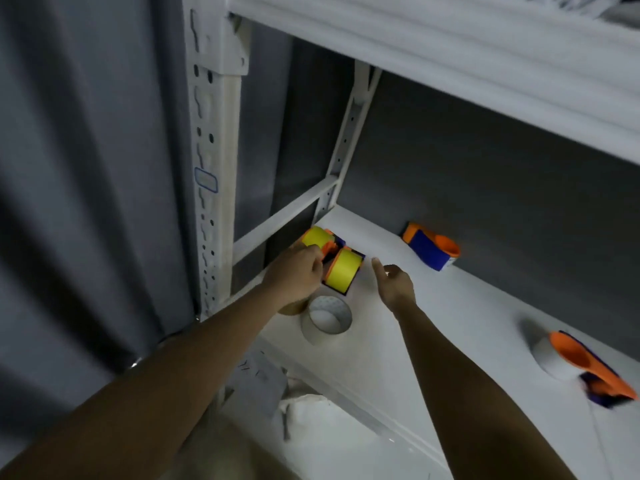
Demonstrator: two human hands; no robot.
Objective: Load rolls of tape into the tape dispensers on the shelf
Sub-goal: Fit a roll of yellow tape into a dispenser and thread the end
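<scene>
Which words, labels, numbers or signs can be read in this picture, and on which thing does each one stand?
None can be read.
The blue-edged label on the shelf post: too blurred to show any writing.
The yellow tape rolls, white tape roll and dispensers: no print visible.

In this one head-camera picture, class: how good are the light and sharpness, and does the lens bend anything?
Head view: dim, greyish light; soft blur overall, the white tape roll casting a faint shadow; wide-angle bowing of the shelf post; no glare.
</scene>
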